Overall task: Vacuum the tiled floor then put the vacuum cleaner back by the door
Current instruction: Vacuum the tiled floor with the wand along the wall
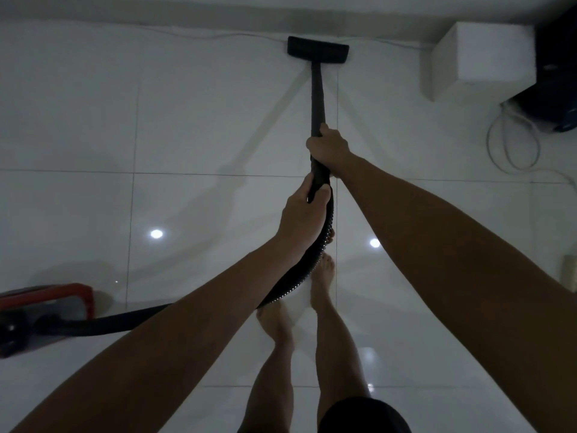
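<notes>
A white box-shaped block [482, 54] stands against the far wall [187, 14] near the floor's far right corner. Just right of it sits a dark rounded object [552, 89], too dim to identify. A pale cable [512, 145] lies in loose loops on the tiles before the two, trailing off toward the right edge. A thin wire [218, 34] runs along the foot of the far wall. A pale item [569, 271], mostly cut off, shows at the right edge
</notes>
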